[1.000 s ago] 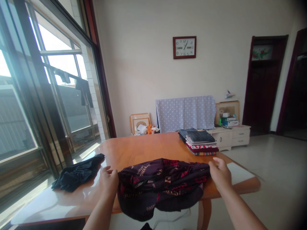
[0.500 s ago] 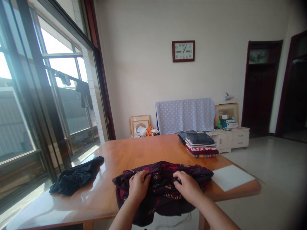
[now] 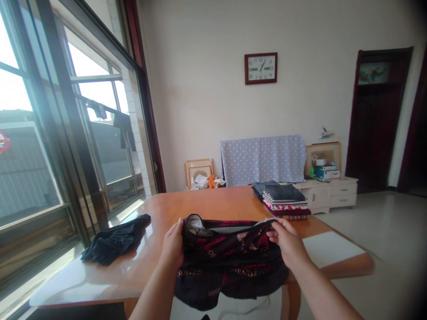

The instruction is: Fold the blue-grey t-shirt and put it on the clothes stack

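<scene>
A dark garment with red print and pale lettering is stretched between my two hands at the table's near edge. Its upper edge is spread into an opening that shows a light grey inside, and its lower part hangs over the edge. My left hand pinches the opening's left end. At the right end, my right hand grips the edge between thumb and fingers. Whether it is a shirt or shorts I cannot tell. Off to the left, a crumpled dark cloth item lies on the table.
The wooden table carries a stack of folded clothes at its far right and a white sheet at its right corner. Large windows line the left side. Beyond the table stand a cloth-draped object and a white cabinet.
My hands have moved apart to the garment's two ends. Its bunched upper edge is now raised and pulled into an opening. The view has turned slightly left.
</scene>
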`<action>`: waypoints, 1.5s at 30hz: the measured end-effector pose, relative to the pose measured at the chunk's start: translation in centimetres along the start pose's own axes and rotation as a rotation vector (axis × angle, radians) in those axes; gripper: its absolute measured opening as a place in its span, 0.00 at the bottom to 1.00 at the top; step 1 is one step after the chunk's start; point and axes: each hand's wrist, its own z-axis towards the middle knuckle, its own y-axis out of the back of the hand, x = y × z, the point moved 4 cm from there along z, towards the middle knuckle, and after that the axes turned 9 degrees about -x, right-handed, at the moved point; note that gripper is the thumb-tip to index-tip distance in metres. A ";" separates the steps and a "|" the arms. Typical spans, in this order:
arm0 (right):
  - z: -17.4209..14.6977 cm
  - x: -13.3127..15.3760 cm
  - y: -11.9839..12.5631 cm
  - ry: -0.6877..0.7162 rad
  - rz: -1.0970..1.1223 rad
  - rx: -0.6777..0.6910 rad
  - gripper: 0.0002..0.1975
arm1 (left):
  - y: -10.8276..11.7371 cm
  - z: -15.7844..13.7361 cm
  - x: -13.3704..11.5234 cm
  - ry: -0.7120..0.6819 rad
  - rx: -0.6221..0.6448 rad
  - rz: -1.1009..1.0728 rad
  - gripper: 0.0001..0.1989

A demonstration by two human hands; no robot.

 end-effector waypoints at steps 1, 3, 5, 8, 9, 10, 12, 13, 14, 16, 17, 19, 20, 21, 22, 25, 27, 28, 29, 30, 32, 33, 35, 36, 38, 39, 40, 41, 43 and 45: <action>0.0 -0.2 0.1 -0.040 0.048 0.001 0.21 | 0.1 0.0 0.0 -0.005 -0.014 0.002 0.24; 0.0 -0.6 0.4 -0.093 0.090 0.016 0.21 | 0.4 0.1 -0.1 -0.051 -0.047 0.028 0.25; 0.1 -0.9 0.7 -0.104 0.071 0.021 0.19 | 0.8 0.2 -0.3 -0.109 -0.079 0.053 0.26; 0.1 -1.0 1.0 -0.082 -0.003 0.035 0.15 | 1.2 0.2 -0.6 -0.139 -0.104 0.041 0.26; 0.1 -1.0 1.0 -0.060 -0.036 0.038 0.15 | 1.3 0.1 -0.7 -0.135 -0.103 0.029 0.25; 0.0 -0.8 0.9 -0.022 -0.073 0.032 0.15 | 1.3 0.0 -0.8 -0.131 -0.098 0.015 0.24; -0.3 -0.1 0.7 0.095 -0.169 -0.007 0.18 | 0.8 -0.4 -1.1 -0.120 -0.057 -0.020 0.22; -0.6 0.4 0.5 0.166 -0.226 -0.025 0.19 | 0.4 -0.8 -1.3 -0.113 -0.023 -0.043 0.22; -1.1 1.0 0.0 0.235 -0.286 -0.026 0.20 | -0.1 -1.3 -1.6 -0.102 0.017 -0.069 0.21; -2.6 2.3 -1.5 0.356 -0.413 0.056 0.20 | -1.5 -2.6 -2.1 -0.062 0.123 -0.121 0.21; -3.6 2.9 -2.6 0.406 -0.461 0.139 0.20 | -2.3 -3.4 -2.5 -0.037 0.181 -0.141 0.21; -6.1 4.1 -4.9 0.524 -0.512 0.326 0.22 | -3.9 -5.2 -3.0 0.021 0.301 -0.154 0.19; -7.3 4.8 -6.1 0.581 -0.505 0.407 0.25 | -4.6 -6.1 -3.2 0.054 0.358 -0.146 0.17; -8.4 5.2 -7.3 0.613 -0.505 0.513 0.29 | -5.2 -6.9 -3.3 0.084 0.407 -0.134 0.17; -9.3 5.5 -8.3 0.615 -0.498 0.591 0.30 | -5.6 -7.5 -3.4 0.103 0.440 -0.120 0.17; -10.2 5.5 -10.3 0.446 -0.445 0.719 0.14 | -5.7 -8.1 -3.8 0.043 0.410 -0.051 0.19; -9.4 5.3 -10.7 0.271 -0.350 0.667 0.12 | -4.7 -7.6 -4.1 -0.100 0.240 0.058 0.20; -8.9 5.1 -10.7 0.193 -0.295 0.617 0.12 | -4.0 -7.4 -4.3 -0.182 0.132 0.126 0.20; -8.4 5.0 -10.6 0.130 -0.243 0.569 0.13 | -3.4 -7.3 -4.4 -0.255 0.040 0.191 0.19; -8.0 4.8 -10.5 0.085 -0.202 0.529 0.14 | -3.0 -7.3 -4.4 -0.308 -0.018 0.245 0.19; -7.6 4.7 -10.4 0.042 -0.158 0.469 0.16 | -3.0 -7.9 -3.8 -0.328 0.014 0.322 0.21; -7.6 4.7 -10.3 0.037 -0.145 0.444 0.16 | -3.3 -8.4 -3.3 -0.296 0.087 0.347 0.22; -8.1 4.9 -10.3 0.037 -0.121 0.428 0.17 | -4.3 -9.6 -2.0 -0.196 0.251 0.370 0.24; -8.6 5.1 -10.3 0.038 -0.111 0.455 0.17 | -4.8 -10.2 -1.4 -0.148 0.310 0.364 0.24; -9.9 5.4 -10.6 0.041 -0.109 0.610 0.16 | -5.5 -11.1 -0.3 -0.065 0.374 0.308 0.20; -10.6 5.6 -10.7 0.047 -0.126 0.719 0.15 | -5.7 -11.3 0.0 -0.027 0.388 0.259 0.19; -11.2 5.6 -10.7 0.055 -0.150 0.817 0.15 | -5.8 -11.3 0.3 0.012 0.390 0.193 0.18; -11.6 5.6 -10.7 0.063 -0.175 0.877 0.15 | -5.7 -11.2 0.6 0.052 0.383 0.112 0.18; -11.2 5.3 -10.2 0.076 -0.212 0.831 0.16 | -5.3 -10.7 0.8 0.139 0.362 -0.067 0.18; -10.0 4.8 -9.4 0.085 -0.211 0.651 0.16 | -4.9 -10.3 0.9 0.237 0.352 -0.214 0.16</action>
